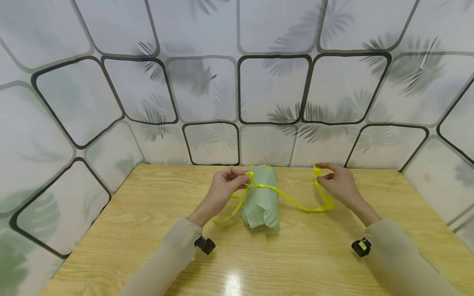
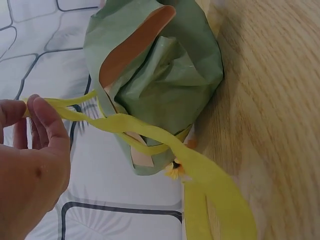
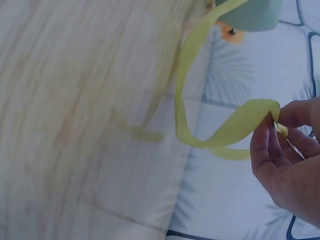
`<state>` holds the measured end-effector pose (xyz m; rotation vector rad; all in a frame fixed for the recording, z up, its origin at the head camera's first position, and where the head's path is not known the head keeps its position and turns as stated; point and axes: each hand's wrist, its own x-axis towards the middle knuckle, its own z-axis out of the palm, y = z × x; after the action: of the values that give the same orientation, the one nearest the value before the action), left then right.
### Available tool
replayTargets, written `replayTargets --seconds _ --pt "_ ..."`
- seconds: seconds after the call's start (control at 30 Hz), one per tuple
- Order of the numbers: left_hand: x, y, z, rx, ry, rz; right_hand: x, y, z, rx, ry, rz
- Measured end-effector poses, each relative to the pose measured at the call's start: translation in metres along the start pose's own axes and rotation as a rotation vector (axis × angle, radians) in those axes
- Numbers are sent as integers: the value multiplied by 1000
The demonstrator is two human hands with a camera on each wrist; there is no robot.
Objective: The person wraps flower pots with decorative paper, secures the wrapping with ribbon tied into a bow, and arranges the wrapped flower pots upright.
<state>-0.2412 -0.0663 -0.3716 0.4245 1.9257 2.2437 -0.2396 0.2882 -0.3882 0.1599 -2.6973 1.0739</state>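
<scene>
A bundle in green wrapping paper (image 1: 261, 205) lies on the table, its crumpled, folded end toward me. The left wrist view shows a brown lining in the folds. Yellow ribbon (image 1: 292, 200) crosses over the bundle's middle. At the bundle's left side, my left hand (image 1: 226, 186) pinches the ribbon between thumb and fingers. Well to the right, my right hand (image 1: 340, 184) pinches the ribbon's other length, raised off the table, and the stretch between sags in a loop. Orange-yellow flowers (image 2: 175, 169) peek out at the bundle's far end.
The wooden table (image 1: 148, 230) meets a patterned wall covering (image 1: 207, 90) at the back and sides. Black wrist cameras (image 1: 205, 245) are strapped over both beige sleeves (image 1: 170, 255). A loose ribbon tail (image 1: 224, 219) hangs left of the bundle.
</scene>
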Motion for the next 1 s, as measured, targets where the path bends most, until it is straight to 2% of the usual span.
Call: replayTargets --seconds 0.13,0.23,0.4,0.5,0.57,0.8,1.0 --pt "0 -1 -1 7 -26 26 -2 -7 6 48 38 -71" --pt "-1 -2 -3 52 -44 46 -1 -12 11 66 78 -128" --pt "-4 -3 -10 226 -16 83 4 -24 18 66 146 -209" --pt "-5 -4 -13 329 15 110 8 -33 23 91 154 -249" --pt "-6 -5 -15 360 27 128 12 -40 29 111 146 -285" --pt "-6 -8 -19 348 13 153 21 -74 49 136 63 -452" --pt "-7 -8 -21 277 -18 108 26 -99 68 129 -25 -563"
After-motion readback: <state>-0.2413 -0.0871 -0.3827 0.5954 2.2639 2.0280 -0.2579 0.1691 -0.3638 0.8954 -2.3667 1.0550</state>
